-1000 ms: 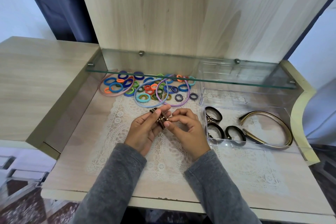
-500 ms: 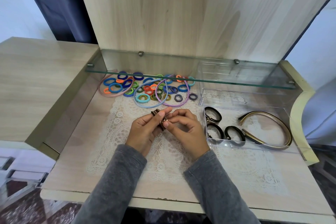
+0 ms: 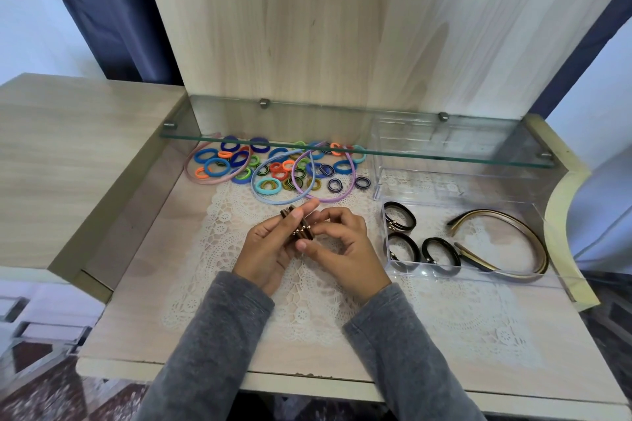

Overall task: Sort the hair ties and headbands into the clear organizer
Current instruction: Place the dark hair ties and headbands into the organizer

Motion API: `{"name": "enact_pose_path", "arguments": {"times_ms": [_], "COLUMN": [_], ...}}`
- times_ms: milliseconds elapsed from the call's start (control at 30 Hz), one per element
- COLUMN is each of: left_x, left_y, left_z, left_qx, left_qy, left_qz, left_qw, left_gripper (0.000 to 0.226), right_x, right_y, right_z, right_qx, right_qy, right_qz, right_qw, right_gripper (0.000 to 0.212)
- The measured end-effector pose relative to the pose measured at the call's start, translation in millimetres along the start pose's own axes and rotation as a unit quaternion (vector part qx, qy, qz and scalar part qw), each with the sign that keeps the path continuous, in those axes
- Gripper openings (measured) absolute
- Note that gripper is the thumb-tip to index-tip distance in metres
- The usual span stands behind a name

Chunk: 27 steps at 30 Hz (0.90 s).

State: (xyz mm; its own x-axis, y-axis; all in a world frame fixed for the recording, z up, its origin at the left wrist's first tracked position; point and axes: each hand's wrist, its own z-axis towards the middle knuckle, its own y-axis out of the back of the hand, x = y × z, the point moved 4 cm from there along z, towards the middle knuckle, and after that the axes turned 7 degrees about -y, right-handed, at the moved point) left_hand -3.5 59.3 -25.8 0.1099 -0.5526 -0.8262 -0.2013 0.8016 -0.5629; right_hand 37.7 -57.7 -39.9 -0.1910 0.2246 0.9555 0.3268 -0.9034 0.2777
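Over the lace mat, my left hand [image 3: 270,246] and my right hand [image 3: 342,246] both pinch a small bunch of dark brown hair ties with gold beads [image 3: 298,228]. To the right stands the clear organizer [image 3: 444,272]; its front compartment holds three black hair ties [image 3: 399,219] and a gold and black headband [image 3: 506,243]. A pile of colourful hair ties [image 3: 273,167] lies at the back under the glass shelf, among a pink headband [image 3: 205,178], a blue headband [image 3: 270,196] and a purple headband [image 3: 328,196].
A glass shelf [image 3: 342,147] juts out low over the back of the desk. A wooden panel rises behind it. The white lace mat [image 3: 307,311] covers the desk's middle. A raised wooden surface [image 3: 68,161] flanks the left side.
My hands have barely moved; the fingers shifted slightly on the bunch of brown ties.
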Motion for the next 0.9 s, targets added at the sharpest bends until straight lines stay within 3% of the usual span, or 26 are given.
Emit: {"name": "enact_pose_path", "arguments": {"times_ms": [167,433,600,667,767,900], "left_x": [0.0,-3.2,-19.2,-25.2,-28.7,-20.5], "left_y": [0.9,4.5,-8.3,-13.6,-29.3,-49.1], "left_z": [1.2,8.4,11.7,15.8,20.0,26.5], "left_qx": [-0.002,-0.034,0.079,0.113,0.119,0.112], "left_qy": [-0.001,0.040,0.096,0.123,0.161,0.149], "left_qz": [-0.022,-0.025,-0.022,-0.010,0.098,0.314], "left_qw": [1.000,0.998,0.992,0.986,0.975,0.931], "left_gripper": [0.026,0.044,0.063,0.058,0.025,0.017], "right_x": [-0.1,13.4,44.6,55.7,64.6,64.0], "right_y": [-3.0,0.3,32.7,44.2,67.7,93.1], "right_z": [1.3,-1.7,-9.8,-11.0,-17.1,-25.9], "right_qx": [0.007,-0.003,-0.105,-0.122,-0.143,-0.162], "right_qy": [0.004,0.011,0.132,0.157,0.187,0.225], "right_qz": [-0.044,-0.126,-0.240,-0.277,-0.360,-0.455], "right_qw": [0.999,0.992,0.956,0.940,0.903,0.846], "right_gripper": [0.020,0.017,0.019,0.018,0.015,0.009]}}
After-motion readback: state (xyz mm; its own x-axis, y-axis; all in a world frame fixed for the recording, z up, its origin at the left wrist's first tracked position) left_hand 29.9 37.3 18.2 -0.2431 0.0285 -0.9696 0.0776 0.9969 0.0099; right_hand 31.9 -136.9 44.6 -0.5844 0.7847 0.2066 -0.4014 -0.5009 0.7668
